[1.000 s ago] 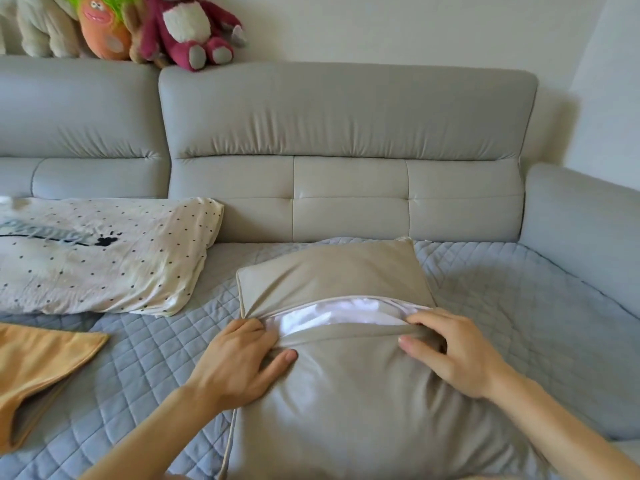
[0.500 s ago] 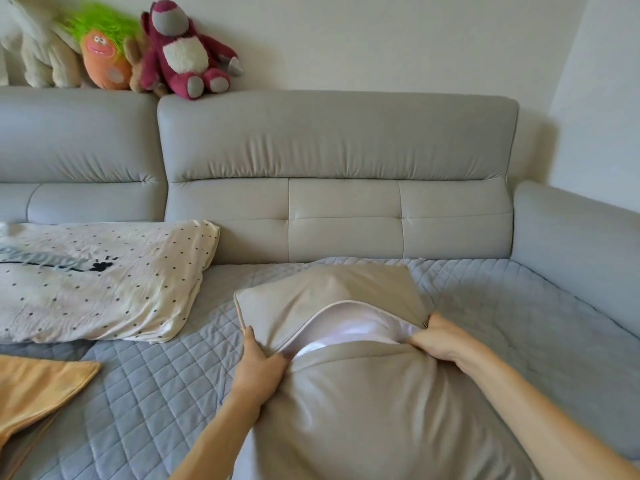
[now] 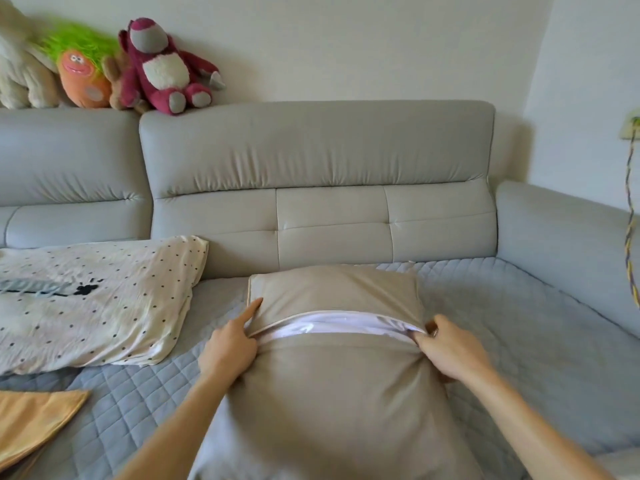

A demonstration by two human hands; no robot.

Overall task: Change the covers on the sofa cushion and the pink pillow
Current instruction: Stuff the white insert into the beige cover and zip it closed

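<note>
A beige sofa cushion (image 3: pixel 332 393) lies on the quilted seat in front of me, its cover open along a slit that shows the white inner pad (image 3: pixel 332 327). My left hand (image 3: pixel 230 344) grips the cover at the slit's left end, with the index finger stretched along the flap's edge. At the slit's right end my right hand (image 3: pixel 446 351) pinches the cover fabric. A cream pillow with black dots (image 3: pixel 90 306) lies to the left against the backrest. An orange cover (image 3: pixel 31 420) lies at the lower left.
The grey sofa backrest (image 3: pixel 318 174) runs behind, its armrest (image 3: pixel 568 251) at the right. Three plush toys (image 3: pixel 104 67) sit on top of the backrest at the left. A braided cord (image 3: pixel 630 216) hangs at the right wall. A blue-grey quilted mat (image 3: pixel 519 341) covers the seat.
Both hands have shifted along the slit's ends and pulled the cover, so the gap is wider and flatter. The left index finger is now stretched out. The view has tilted upward.
</note>
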